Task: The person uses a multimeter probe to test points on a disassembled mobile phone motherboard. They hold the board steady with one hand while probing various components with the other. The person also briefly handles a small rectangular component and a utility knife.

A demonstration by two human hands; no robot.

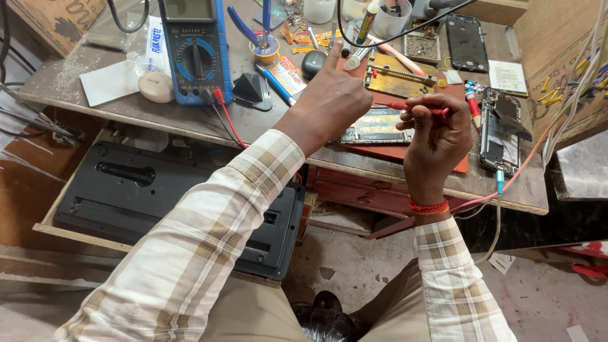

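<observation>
Cluttered wooden workbench (380, 166) from the head camera, a blue multimeter (196, 50) standing at its back left. Right of that meter, the left hand (329, 95) stretches up with fingers extended, fingertips at a white marker pen (361, 35), grip not clear. Further right, the right hand (437, 136) is curled tight around a red probe (419, 108), poised over a bare circuit board (373, 126) on a red mat.

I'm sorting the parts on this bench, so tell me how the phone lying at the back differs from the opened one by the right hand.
The back phone is a plain, closed black slab lying beyond the mat. The opened phone shows its inner boards, lies near the bench's front edge beside the right hand, and has a cable at its lower end. Both lie flat, long sides roughly parallel.
</observation>
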